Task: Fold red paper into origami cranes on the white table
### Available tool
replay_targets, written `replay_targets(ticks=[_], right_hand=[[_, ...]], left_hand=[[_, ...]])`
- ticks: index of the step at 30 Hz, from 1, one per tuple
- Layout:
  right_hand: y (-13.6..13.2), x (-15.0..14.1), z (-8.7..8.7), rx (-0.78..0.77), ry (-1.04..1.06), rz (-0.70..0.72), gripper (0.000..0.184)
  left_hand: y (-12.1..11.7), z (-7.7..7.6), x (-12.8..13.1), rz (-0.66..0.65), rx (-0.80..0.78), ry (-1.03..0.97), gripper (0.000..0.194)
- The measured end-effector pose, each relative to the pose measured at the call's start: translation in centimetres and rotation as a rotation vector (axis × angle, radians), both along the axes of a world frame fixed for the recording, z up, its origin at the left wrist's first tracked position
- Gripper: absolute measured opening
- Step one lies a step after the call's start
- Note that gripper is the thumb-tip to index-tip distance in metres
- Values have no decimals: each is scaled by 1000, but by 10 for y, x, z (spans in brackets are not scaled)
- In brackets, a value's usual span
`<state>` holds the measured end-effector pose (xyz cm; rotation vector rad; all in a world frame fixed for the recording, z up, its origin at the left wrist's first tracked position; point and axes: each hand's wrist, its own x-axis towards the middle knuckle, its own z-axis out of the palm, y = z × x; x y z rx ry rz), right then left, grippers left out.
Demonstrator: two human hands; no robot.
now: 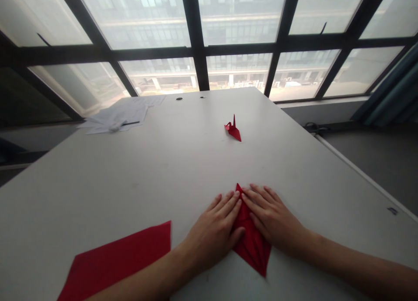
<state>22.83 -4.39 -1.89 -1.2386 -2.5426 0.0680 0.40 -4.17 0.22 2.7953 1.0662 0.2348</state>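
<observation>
A folded piece of red origami paper (253,244) lies on the white table, one narrow point facing away from me and a wider point toward me. My left hand (215,227) rests flat on its left side, fingers stretched toward the far tip and thumb across the paper. From the right, my right hand (272,218) presses on the other edge, its fingers extended. Both hands partly cover the paper's sides. Farther off stands a finished red paper crane (233,130).
A flat red sheet (127,259) lies at the near left, partly under my left forearm. White papers (127,114) with a dark pen (131,123) on them are at the far left of the table (137,175). Large windows (150,18) rise behind; a blue curtain (392,92) hangs at the right.
</observation>
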Motion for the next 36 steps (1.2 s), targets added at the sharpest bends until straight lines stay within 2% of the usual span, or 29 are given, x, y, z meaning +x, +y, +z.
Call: replay_targets(ticks=[4,8,11,14,18,23,27,32,36], right_hand=[[0,1,0,-32,21,-7,50],[1,1,2,-94,54,-26,50],[3,3,5,-147,86,-10,53],[6,5,9,-188,117,34,55],[12,8,15,-138,164,74,33],[20,5,22,-67,169,142,3],[14,1,34,-166,158,158,21],[3,-4,49,-343,133,108,11],[1,-8,46,-380,127,58,14]], left_hand=[[2,6,0,27,-7,-39,61],[11,7,-1,-47,7,-121,35],[18,7,-3,-107,-4,-147,27],[23,9,-7,-102,-56,-150,20],[27,17,-12,-128,-182,-147,5],[30,27,-15,-104,-310,-150,5],[29,28,-13,-69,-303,-143,5],[25,27,-8,-72,-252,-107,6],[22,25,-6,-83,-194,-65,6]])
